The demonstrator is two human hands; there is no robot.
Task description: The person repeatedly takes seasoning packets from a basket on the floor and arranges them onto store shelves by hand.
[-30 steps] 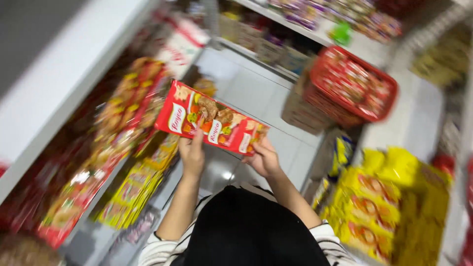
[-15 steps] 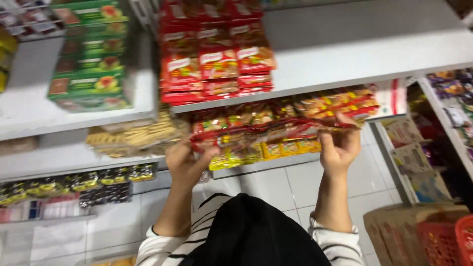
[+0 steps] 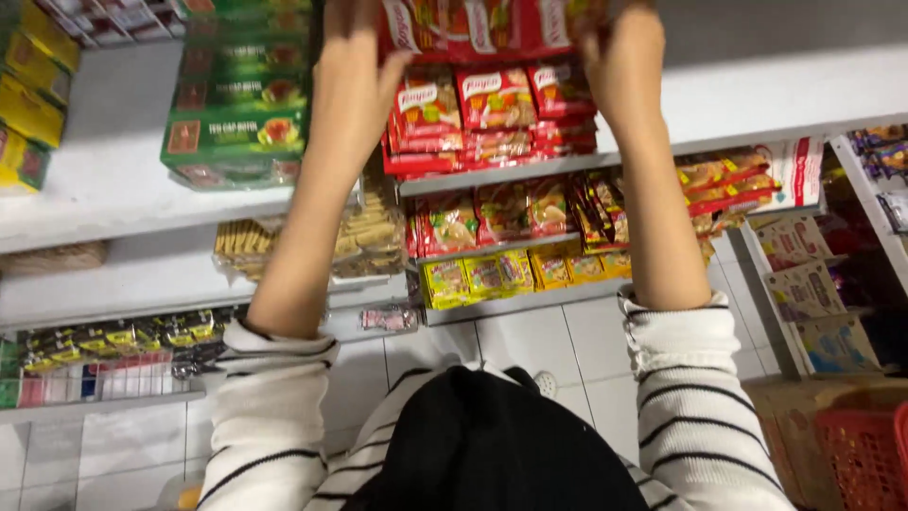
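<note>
A: What are the 2 hands doing?
B: Left hand (image 3: 355, 71) and right hand (image 3: 624, 57), apart, clamp a red snack pack (image 3: 473, 24) above the red stack (image 3: 492, 118).
A: Next?
B: Probably lowering it squarely.

Bright even indoor light from above, soft shadows under shelves, slight motion blur, mild glare on wrappers

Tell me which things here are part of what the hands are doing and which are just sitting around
In hand:
red snack pack strip, held by left hand and right hand
stacked red packs beneath

Just there:
green boxes
yellow packets
red basket
</note>
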